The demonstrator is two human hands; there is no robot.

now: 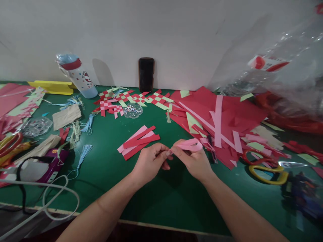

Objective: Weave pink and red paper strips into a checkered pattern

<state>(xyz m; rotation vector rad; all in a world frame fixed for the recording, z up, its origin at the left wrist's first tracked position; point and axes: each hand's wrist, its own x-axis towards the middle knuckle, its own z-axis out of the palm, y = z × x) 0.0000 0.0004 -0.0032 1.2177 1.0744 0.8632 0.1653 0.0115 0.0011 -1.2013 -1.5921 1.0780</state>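
Observation:
Between my two hands, over the front middle of the green table, is a pink paper strip (190, 144) bent into a loop. My left hand (152, 159) pinches its left end between thumb and fingers. Close beside it, my right hand (194, 161) grips the same strip, and the loop rises over its fingers. Just beyond my left hand lie several red and pink paper strips (137, 143), crossed over each other. Past them are woven red, green and pink paper pieces (156, 98) and a clear dish of small beads (133, 111).
Red paper sheets and strips (204, 107) cover the right side, with scissors (267, 168) near them. A phone (146, 74) leans on the wall beside a bottle (77, 75). Tassels (84, 154), a purple device (54, 164) and a white cable (73, 195) lie left.

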